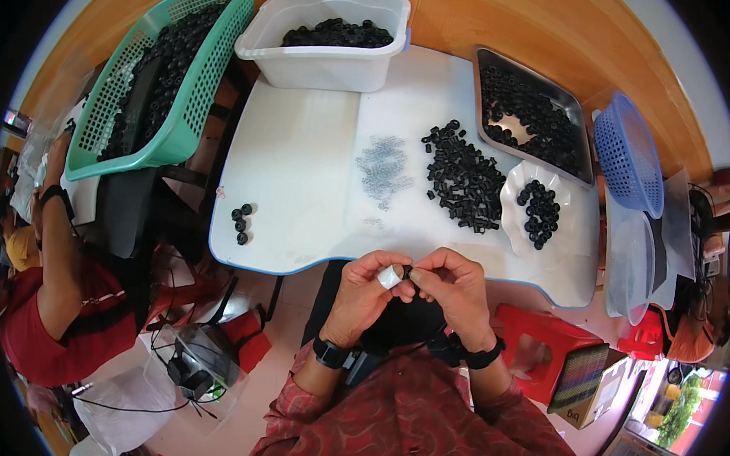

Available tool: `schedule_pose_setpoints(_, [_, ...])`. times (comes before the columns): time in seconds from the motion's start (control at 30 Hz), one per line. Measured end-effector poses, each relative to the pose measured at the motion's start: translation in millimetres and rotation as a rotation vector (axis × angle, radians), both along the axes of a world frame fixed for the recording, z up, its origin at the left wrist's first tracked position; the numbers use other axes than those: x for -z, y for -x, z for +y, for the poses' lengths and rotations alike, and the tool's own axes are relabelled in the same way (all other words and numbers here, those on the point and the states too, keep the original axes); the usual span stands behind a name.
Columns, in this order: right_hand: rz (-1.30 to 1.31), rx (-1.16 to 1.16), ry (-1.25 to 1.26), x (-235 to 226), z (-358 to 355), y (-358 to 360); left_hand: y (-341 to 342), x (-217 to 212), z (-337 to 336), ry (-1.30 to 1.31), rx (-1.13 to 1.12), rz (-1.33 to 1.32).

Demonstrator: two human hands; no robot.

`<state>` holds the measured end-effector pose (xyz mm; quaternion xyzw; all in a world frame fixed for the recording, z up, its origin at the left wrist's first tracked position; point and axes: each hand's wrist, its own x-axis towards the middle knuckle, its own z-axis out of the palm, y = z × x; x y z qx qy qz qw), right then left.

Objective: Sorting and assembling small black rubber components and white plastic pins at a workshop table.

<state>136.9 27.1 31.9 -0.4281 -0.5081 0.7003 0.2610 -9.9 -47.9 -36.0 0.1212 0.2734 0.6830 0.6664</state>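
Just beyond the table's near edge, my left hand (353, 304) and my right hand (462, 296) meet in front of my body. A small black plastic part (407, 272) is pinched between the fingertips of both; its exact shape is mostly covered. White tape (390, 276) wraps one finger of the left hand. Ahead on the white table (295, 160) lie a pile of thin metal springs (384, 172) and, right of it, a heap of small black tubular parts (466, 183). A white wavy-rimmed plate (512, 222) beside that heap carries round black parts (538, 207).
Several black round parts (240, 222) sit at the left table edge. Behind stand a white tub (323, 70) and a metal tray (512, 127), both with black parts. A green basket (192, 110) is left, a blue basket (629, 158) right. A co-worker's arm (61, 255) shows far left.
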Motion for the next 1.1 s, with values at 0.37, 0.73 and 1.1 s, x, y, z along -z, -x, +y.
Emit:
schedule_pose_setpoints(0.37, [0.063,0.062,-0.008,8,0,6,-3,-3,9,0.041,-0.020,0.083])
schedule_pose_setpoints(0.73, [-0.126,0.117,-0.432,17,15,-16,3,-1,7,-0.016,-0.017,-0.020])
schedule_pose_setpoints(1.1, [-0.237,0.149,-0.686,25,36,14,2,-5,5,0.009,-0.021,-0.055])
